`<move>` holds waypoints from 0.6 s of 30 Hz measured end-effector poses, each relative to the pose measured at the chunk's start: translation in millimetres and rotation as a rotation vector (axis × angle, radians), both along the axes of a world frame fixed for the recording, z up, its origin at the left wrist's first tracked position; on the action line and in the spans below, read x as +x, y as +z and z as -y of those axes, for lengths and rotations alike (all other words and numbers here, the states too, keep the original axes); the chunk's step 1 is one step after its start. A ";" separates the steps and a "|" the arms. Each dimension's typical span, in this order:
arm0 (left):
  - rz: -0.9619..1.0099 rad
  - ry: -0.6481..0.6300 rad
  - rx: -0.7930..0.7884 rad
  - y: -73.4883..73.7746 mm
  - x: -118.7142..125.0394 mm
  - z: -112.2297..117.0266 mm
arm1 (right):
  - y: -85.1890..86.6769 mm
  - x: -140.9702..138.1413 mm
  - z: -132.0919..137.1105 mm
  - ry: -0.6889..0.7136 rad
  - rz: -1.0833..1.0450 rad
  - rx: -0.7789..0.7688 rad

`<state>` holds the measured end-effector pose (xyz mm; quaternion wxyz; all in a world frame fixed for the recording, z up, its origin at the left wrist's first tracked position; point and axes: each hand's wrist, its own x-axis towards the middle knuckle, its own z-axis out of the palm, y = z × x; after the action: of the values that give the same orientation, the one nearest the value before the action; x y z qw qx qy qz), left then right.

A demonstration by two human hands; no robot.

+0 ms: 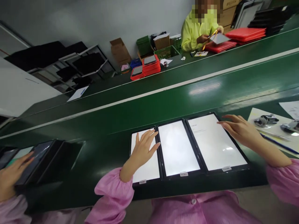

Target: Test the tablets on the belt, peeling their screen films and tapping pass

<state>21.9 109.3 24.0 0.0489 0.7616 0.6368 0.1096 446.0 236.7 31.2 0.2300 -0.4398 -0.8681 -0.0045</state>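
Three tablets with lit white screens lie side by side on the green bench. Over the upper part of the left tablet (147, 168) is my left hand (143, 147), fingers spread; whether it touches the glass I cannot tell. The middle tablet (178, 149) shows a blank screen. On the right tablet (217, 143) a few lines of small text show near the top. My right hand (240, 129) is at that tablet's upper right edge, fingers apart and holding nothing, with the index fingertip at the screen. Each tablet has a small label at its lower edge.
Suction cups (266, 120), a pen and papers lie at the right. At the far left, a co-worker's hand (11, 175) rests by dark tablets (39, 161). Across the conveyor (163, 102), a person in yellow-green (190, 34) handles a sheet beside red stacks (246, 34).
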 end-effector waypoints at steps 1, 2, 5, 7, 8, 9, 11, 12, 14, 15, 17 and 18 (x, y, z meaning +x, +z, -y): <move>0.017 -0.005 -0.010 1.9 1.7 4.1 | 1.7 -5.7 3.2 0.028 0.000 0.000; 0.031 -0.006 -0.017 3.5 2.3 8.8 | 3.7 -13.3 7.0 0.065 -0.003 -0.005; 0.040 0.033 -0.018 7.2 -0.4 19.8 | 8.1 -45.3 17.1 0.245 -0.007 -0.071; 0.012 0.107 -0.036 8.2 -4.3 21.8 | 7.4 -69.1 16.8 0.368 0.006 -0.130; -0.005 0.150 -0.056 8.3 -6.4 21.8 | 5.8 -79.7 14.0 0.407 0.012 -0.154; -0.022 0.186 -0.082 8.1 -8.3 21.7 | 3.7 -88.7 9.8 0.432 0.014 -0.173; -0.046 0.219 -0.127 7.2 -10.9 22.7 | -1.2 -100.7 0.1 0.450 0.013 -0.203; -0.053 0.220 -0.137 6.6 -11.3 23.9 | -3.6 -104.0 -4.2 0.453 0.010 -0.216; -0.065 0.208 -0.129 5.0 -10.2 26.8 | -8.3 -106.8 -10.4 0.453 0.003 -0.233; -0.071 0.200 -0.121 4.0 -8.9 27.9 | -10.7 -107.4 -12.1 0.449 -0.002 -0.237; -0.073 0.185 -0.106 1.3 -5.7 28.0 | -15.5 -109.2 -13.5 0.430 -0.007 -0.238; -0.072 0.179 -0.098 -0.4 -4.1 27.1 | -17.4 -110.7 -13.6 0.419 -0.006 -0.236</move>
<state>17.8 82.3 23.6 0.0533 0.7019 0.7082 0.0550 335.3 250.2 13.8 0.1757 -0.2737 -0.9343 0.1460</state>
